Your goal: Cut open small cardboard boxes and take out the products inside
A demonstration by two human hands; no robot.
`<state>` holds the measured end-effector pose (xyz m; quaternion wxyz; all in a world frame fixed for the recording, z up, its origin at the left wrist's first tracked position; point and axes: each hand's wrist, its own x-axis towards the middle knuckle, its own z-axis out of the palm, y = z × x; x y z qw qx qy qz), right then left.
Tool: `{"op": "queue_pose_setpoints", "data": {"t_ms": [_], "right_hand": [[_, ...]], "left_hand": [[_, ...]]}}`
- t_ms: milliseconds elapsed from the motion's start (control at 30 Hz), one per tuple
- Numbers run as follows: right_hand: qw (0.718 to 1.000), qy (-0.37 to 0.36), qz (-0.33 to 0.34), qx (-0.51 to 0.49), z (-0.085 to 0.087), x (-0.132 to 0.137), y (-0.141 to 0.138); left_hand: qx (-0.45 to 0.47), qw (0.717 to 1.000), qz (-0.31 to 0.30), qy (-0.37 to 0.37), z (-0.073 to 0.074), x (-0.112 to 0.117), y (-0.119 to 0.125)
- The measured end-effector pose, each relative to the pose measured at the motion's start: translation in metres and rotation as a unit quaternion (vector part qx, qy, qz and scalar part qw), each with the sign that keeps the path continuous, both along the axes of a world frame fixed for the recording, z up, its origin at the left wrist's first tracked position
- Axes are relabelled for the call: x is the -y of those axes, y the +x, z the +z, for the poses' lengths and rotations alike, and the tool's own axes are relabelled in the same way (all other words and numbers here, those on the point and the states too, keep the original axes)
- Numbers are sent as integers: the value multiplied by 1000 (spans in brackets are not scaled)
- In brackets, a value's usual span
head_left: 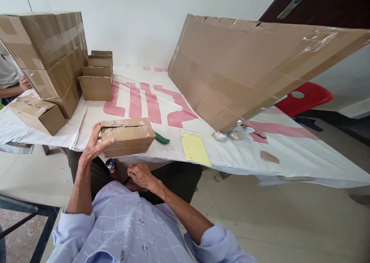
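Observation:
A small cardboard box (128, 144) sits at the table's front edge, with a dark gap showing along the seam of its top flaps. My left hand (96, 143) grips its left end, thumb on the front side and fingers at the top corner. Below the table edge, over my lap, my right hand (141, 176) is closed with its fingers curled under; whatever it may hold is hidden. A green curved handle (162, 138) pokes out from behind the box's right end. To the right lies a yellow card (195, 147) with punched holes.
Stacked taped boxes (54, 51) stand at the left, with open cartons (96, 80) beside them and another box (37, 113) in front. A large cardboard sheet (245, 66) leans on the right, tape rolls (227, 136) at its foot. Another person's hand (25, 84) shows far left.

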<state>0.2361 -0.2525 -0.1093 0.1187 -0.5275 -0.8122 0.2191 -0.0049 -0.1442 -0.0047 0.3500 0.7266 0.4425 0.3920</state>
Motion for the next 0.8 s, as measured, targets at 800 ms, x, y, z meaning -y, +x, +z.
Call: {"op": "queue_pose_setpoints", "data": {"t_ms": [800], "right_hand": [[931,306,-102,-169,58,-50,102]], "left_hand": [[-17,986,-128,108,33,22,11]]}}
